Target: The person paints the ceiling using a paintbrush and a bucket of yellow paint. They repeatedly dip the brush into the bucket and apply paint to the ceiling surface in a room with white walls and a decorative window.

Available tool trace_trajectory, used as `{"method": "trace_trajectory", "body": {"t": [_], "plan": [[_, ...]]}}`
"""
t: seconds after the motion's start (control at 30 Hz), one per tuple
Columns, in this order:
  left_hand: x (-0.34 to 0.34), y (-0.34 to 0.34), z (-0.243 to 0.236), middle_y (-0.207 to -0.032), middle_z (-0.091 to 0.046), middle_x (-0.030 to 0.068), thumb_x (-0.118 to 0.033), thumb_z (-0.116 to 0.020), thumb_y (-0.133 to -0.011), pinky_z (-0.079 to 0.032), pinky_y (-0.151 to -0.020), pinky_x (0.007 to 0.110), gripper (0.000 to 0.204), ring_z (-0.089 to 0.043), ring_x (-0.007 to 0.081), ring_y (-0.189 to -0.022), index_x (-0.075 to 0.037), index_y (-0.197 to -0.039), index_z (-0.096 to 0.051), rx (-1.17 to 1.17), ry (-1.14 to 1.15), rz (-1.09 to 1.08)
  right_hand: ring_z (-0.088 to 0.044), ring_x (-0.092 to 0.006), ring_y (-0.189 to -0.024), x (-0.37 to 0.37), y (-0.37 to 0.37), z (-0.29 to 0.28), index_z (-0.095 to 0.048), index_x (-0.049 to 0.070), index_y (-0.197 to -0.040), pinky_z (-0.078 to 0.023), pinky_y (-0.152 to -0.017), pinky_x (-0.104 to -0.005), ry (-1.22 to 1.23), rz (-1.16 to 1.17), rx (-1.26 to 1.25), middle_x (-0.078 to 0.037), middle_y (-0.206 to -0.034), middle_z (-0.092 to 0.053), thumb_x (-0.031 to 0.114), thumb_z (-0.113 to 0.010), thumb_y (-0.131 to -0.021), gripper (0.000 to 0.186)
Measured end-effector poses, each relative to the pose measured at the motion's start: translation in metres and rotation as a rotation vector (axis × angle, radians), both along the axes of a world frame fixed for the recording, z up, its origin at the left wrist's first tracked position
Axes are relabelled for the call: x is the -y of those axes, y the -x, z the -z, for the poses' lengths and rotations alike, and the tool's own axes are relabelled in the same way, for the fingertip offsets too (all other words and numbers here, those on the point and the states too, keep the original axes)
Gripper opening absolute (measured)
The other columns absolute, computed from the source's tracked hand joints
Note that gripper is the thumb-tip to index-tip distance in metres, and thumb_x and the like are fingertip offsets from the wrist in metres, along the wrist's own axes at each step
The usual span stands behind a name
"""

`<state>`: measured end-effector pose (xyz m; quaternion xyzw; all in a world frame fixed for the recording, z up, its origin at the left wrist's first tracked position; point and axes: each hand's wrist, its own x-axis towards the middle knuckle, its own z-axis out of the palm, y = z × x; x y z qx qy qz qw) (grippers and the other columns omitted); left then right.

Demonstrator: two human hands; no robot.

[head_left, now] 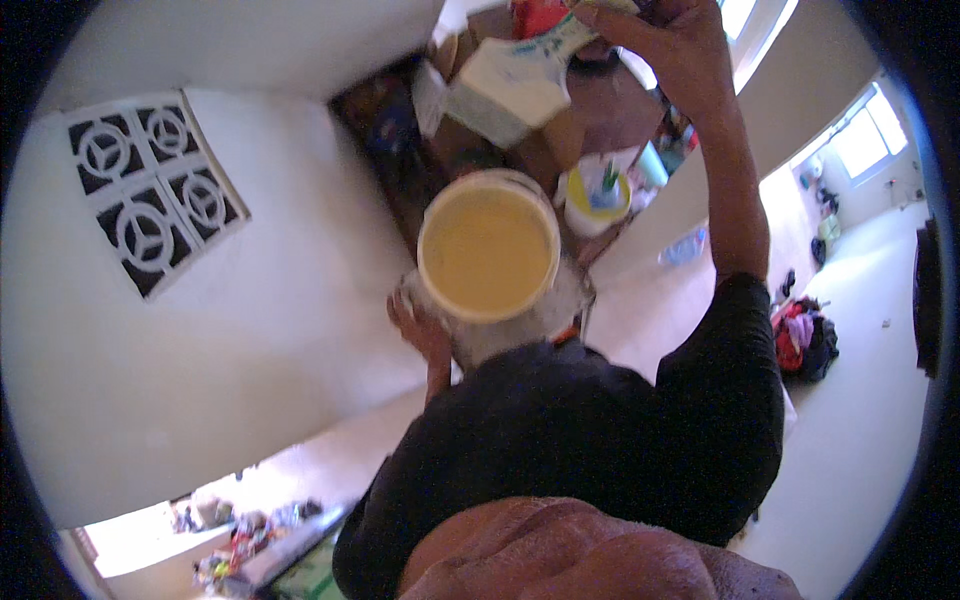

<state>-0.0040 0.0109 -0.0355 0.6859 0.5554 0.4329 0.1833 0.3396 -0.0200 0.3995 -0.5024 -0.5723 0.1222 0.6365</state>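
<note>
Our left hand (420,330) cups the near left side of a clear cup (489,262) full of yellow liquid, fingers wrapped around its wall. Farther off, our right hand (672,45) grips the top of a tilted white carton (510,88) above the cluttered brown worktop (600,100).

Person wears a dark, near-black short-sleeved shirt (600,440). The right sleeve (740,300) ends at the upper arm, hem plain; the forearm below it is bare. Right hand (680,50) and left hand (420,330) are bare: no gloves, rings or watch seen. Fabric shows no print or marking.
</note>
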Motion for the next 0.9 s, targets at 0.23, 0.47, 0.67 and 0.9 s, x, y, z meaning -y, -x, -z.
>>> {"method": "trace_trajectory", "body": {"t": [0.23, 0.47, 0.67, 0.9], "plan": [[0.009, -0.001, -0.020, -0.149, -0.028, 0.0285, -0.016, -0.039, -0.099, -0.032, -0.110, 0.052, 0.047, -0.029, 0.0445, -0.139, -0.001, -0.144, -0.038, 0.037, 0.128, -0.102, -0.068, -0.0308, -0.068, -0.010, 0.053, 0.131, -0.070, 0.000, -0.084, -0.056, -0.066, -0.0407, 0.290, -0.116, 0.578, -0.017, -0.073, -0.069, 0.028, -0.076, -0.074, 0.030], [0.006, 0.000, -0.019, -0.150, -0.027, 0.0275, -0.008, -0.038, -0.097, -0.032, -0.111, 0.051, 0.048, -0.027, 0.0422, -0.141, -0.002, -0.145, -0.037, 0.016, 0.099, -0.069, -0.067, -0.0412, -0.074, -0.030, 0.074, 0.195, -0.067, -0.001, -0.079, -0.056, -0.069, -0.0481, 0.526, -0.175, 0.775, -0.023, -0.074, -0.066, 0.029, -0.067, -0.074, 0.030], [0.005, 0.010, -0.010, -0.150, -0.029, 0.0260, -0.025, -0.044, -0.100, -0.028, -0.114, 0.051, 0.050, -0.026, 0.0421, -0.141, -0.001, -0.144, -0.038, 0.036, 0.119, -0.053, -0.065, -0.0378, -0.059, -0.023, 0.074, 0.192, -0.066, -0.007, -0.068, -0.053, -0.060, -0.0459, 0.429, -0.079, 0.811, -0.026, -0.062, -0.060, 0.034, -0.070, -0.077, 0.043], [0.003, 0.013, -0.004, -0.146, -0.041, 0.0199, -0.045, -0.039, -0.102, -0.026, -0.113, 0.052, 0.055, -0.030, 0.0410, -0.138, -0.001, -0.135, -0.049, -0.052, -0.026, 0.042, -0.064, -0.0231, -0.052, -0.008, 0.085, 0.145, -0.067, -0.007, -0.065, -0.052, -0.052, -0.0370, 0.558, -0.214, 0.488, -0.019, -0.057, -0.062, 0.034, -0.076, -0.078, 0.044]]}}
